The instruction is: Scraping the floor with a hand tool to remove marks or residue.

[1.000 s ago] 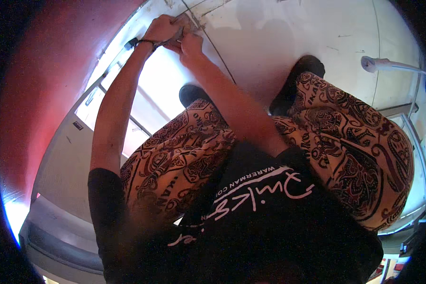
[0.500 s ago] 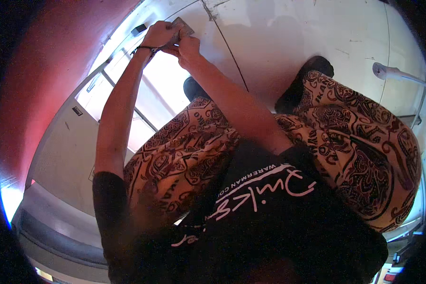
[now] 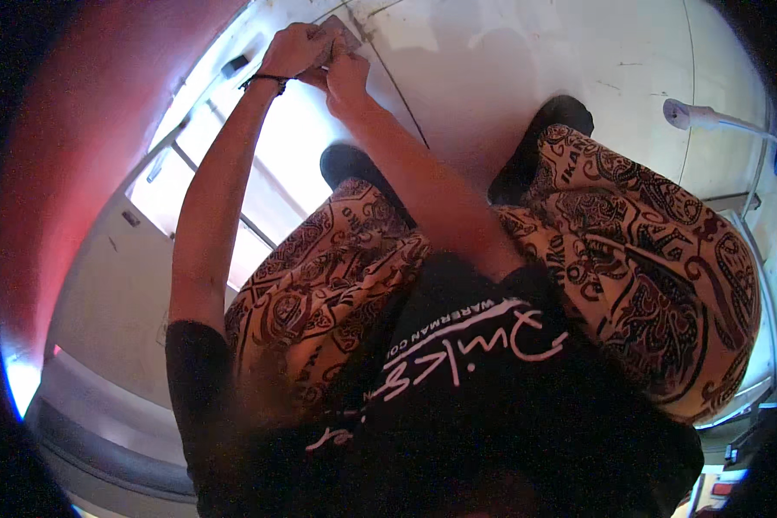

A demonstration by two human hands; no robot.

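Observation:
Both hands are close together at the upper left, arms stretched forward. My left hand (image 3: 293, 52), with a dark cord bracelet at its wrist, is closed on a small flat grey-brown piece (image 3: 344, 33). One corner of the piece sticks out past the fingers. Just to the right and a little nearer, my right hand (image 3: 348, 82) pinches the lower edge of the same piece. Most of it is hidden by the fingers, so its exact kind cannot be made out.
A red wall (image 3: 86, 112) rises at the left beside a pale panel (image 3: 112, 285) and a metal frame (image 3: 186, 160). A small black block (image 3: 234, 65) lies near the hands. My dark shoes rest on the whitish floor (image 3: 457, 78). At right, a pale rod (image 3: 716, 119) juts in.
Both hands sit slightly higher in the picture, still gripping the flat piece. The whole view has shifted a little; the floor and rod appear moved up and left.

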